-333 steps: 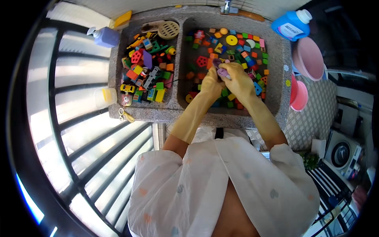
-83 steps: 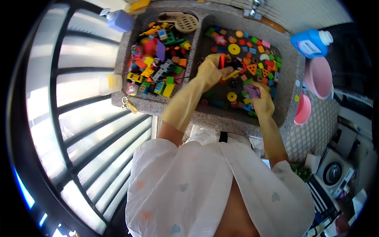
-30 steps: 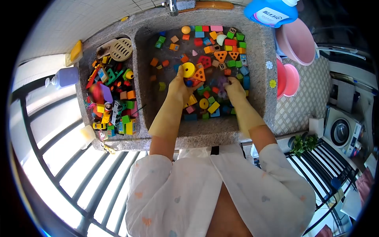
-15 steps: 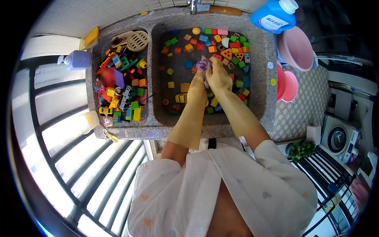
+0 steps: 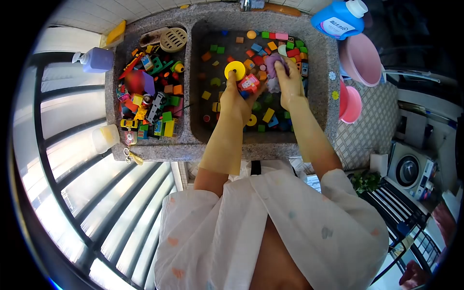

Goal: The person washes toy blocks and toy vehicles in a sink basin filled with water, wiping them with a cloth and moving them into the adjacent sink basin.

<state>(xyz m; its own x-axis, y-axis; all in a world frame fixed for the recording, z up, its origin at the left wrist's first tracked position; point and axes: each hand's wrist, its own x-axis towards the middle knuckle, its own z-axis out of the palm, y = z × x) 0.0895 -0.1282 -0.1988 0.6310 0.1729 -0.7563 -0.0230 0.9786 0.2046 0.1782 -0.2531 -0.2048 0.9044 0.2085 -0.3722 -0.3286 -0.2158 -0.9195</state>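
Note:
Both my hands are in long, pale yellow gloves over the right basin of the stone sink. My left hand [image 5: 234, 100] is closed on a red-and-pink toy [image 5: 249, 83] with a yellow disc [image 5: 234, 71] beside it, the thumb lying on the disc. Whether the disc and the red part are joined, I cannot tell. My right hand [image 5: 291, 83] grips a bunched purple cloth [image 5: 275, 72], which hangs down a little to the right of the toy. Around and below the hands, many coloured toy blocks [image 5: 268, 115] lie in the water-filled basin [image 5: 212, 43].
The left basin [image 5: 182, 58] is heaped with toys [image 5: 154, 106] and a round beige strainer [image 5: 173, 39]. A purple pump bottle [image 5: 96, 60] stands left of the sink. A blue detergent bottle [image 5: 338, 21] stands at the back right, with pink tubs [image 5: 360, 60] beyond the rim.
My hands were together around the purple cloth and have moved apart. The left has taken hold of the toy with the yellow disc; the right has shifted rightward with the cloth.

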